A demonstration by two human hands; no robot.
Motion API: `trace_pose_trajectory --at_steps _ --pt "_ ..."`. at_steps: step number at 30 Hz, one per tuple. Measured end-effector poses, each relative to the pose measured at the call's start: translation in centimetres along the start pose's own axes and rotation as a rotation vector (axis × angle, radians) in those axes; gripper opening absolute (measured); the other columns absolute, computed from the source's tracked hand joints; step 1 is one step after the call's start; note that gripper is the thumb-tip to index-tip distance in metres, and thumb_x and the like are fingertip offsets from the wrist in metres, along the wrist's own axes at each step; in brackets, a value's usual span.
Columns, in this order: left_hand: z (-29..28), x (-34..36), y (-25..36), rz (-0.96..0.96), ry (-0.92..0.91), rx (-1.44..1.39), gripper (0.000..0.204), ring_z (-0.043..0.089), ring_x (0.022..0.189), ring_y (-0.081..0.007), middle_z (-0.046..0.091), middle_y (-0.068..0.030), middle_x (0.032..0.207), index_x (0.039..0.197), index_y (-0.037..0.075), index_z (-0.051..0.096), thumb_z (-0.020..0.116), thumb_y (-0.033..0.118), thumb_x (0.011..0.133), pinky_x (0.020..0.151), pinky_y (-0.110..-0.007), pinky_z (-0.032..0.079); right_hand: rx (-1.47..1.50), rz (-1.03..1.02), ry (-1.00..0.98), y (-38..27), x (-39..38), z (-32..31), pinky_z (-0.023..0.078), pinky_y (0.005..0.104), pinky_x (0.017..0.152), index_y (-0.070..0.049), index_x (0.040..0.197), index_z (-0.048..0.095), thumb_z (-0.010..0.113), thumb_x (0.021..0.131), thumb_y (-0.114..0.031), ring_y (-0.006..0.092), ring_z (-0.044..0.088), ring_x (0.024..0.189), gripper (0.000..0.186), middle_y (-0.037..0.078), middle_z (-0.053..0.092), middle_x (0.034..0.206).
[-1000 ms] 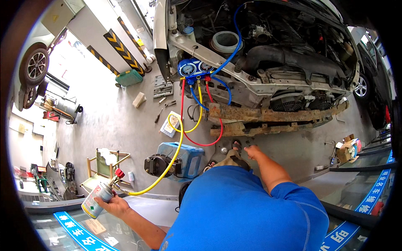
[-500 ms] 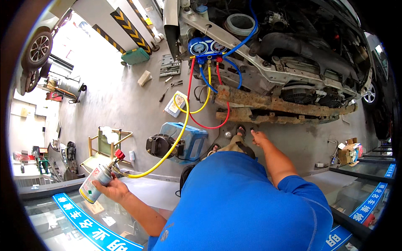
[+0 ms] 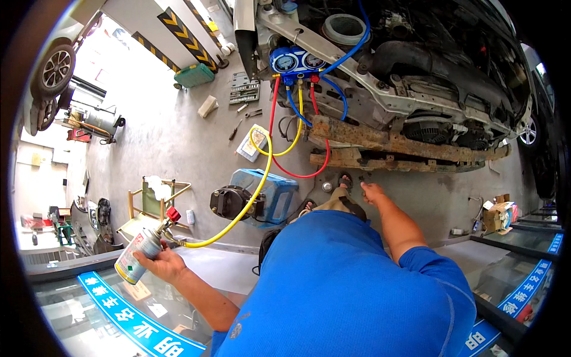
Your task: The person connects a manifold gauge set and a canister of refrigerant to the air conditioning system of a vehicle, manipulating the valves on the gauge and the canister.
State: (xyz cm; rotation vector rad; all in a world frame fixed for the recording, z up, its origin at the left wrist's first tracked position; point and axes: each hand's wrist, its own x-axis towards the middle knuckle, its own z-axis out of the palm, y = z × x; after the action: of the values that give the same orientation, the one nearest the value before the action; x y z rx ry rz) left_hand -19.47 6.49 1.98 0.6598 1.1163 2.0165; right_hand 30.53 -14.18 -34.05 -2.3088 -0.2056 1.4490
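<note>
My left hand [image 3: 168, 265] is wrapped round a tilted aerosol-type can [image 3: 138, 257], white with red and yellow print. On the can's top sits a tap valve with a red knob [image 3: 173, 214]. A yellow hose [image 3: 245, 209] runs from the valve, in loops, to a blue manifold gauge set [image 3: 297, 62] with two dials, which hangs at the car's front. Red hoses and blue hoses also join the gauge set. Away from it, near my right hip, my right hand [image 3: 373, 194] hangs with curled fingers; what they hold, if anything, is hidden.
The opened car front [image 3: 452, 89] and a rusty bumper beam [image 3: 380, 138] lie ahead. A blue machine with a black motor [image 3: 267, 193] stands on the floor near my feet, beside a folding chair [image 3: 156, 205]. Farther off are a socket set [image 3: 244, 92] and a green case [image 3: 195, 75].
The can in my left hand has shifted slightly right and up in the picture, with the yellow hose still attached. The whole view has moved a little; my right hand stays near my hip.
</note>
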Motion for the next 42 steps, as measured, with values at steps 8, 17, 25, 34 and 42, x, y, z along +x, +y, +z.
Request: trace_pose_trajectory --at_steps 8,17,25,34,42 --pt "0.0 0.2 0.0 -0.004 0.004 0.001 0.059 0.052 0.094 -0.0146 0.057 -0.0019 0.11 0.121 0.017 0.044 0.069 0.043 0.074 0.072 -0.03 0.035 -0.021 -0.041 -0.015 0.4 1.1 0.3 0.043 0.0307 0.051 -0.002 0.11 0.055 0.054 0.087 -0.042 0.0176 0.059 0.069 0.046 0.009 0.06 0.092" --pt "-0.1 0.3 -0.3 -0.013 0.014 0.008 0.057 0.052 0.092 -0.0137 0.059 0.0001 0.106 0.118 0.018 0.048 0.07 0.045 0.073 0.072 -0.03 0.033 -0.111 -0.045 0.003 -0.9 -0.4 0.0 0.046 0.032 0.055 -0.003 0.111 0.056 0.055 0.086 -0.042 0.0175 0.061 0.072 0.047 0.009 0.061 0.095" --pt "-0.6 0.5 -0.2 -0.032 -0.017 0.0 0.065 0.051 0.098 -0.0158 0.054 -0.0034 0.115 0.126 0.017 0.038 0.069 0.043 0.075 0.076 -0.03 0.035 -0.181 -0.066 0.014 -0.8 0.5 -0.3 0.05 0.0381 0.066 -0.001 0.11 0.058 0.052 0.085 -0.048 0.0246 0.064 0.074 0.053 0.014 0.065 0.096" --pt "0.1 0.2 -0.2 -0.003 0.013 -0.02 0.059 0.051 0.093 -0.0139 0.058 0.0001 0.109 0.12 0.018 0.046 0.07 0.044 0.073 0.073 -0.031 0.032 -0.055 -0.056 -0.003 0.1 0.1 -0.1 0.046 0.0342 0.055 -0.002 0.107 0.058 0.055 0.086 -0.041 0.019 0.062 0.073 0.045 0.009 0.062 0.091" --pt "-0.1 0.3 -0.1 -0.028 -0.025 -0.014 0.066 0.051 0.098 -0.0156 0.054 -0.0031 0.116 0.126 0.017 0.038 0.071 0.042 0.074 0.076 -0.031 0.035 -0.079 -0.087 0.009 1.3 0.2 0.1 0.05 0.0365 0.062 0.0 0.104 0.061 0.054 0.085 -0.044 0.024 0.065 0.071 0.048 0.013 0.065 0.088"
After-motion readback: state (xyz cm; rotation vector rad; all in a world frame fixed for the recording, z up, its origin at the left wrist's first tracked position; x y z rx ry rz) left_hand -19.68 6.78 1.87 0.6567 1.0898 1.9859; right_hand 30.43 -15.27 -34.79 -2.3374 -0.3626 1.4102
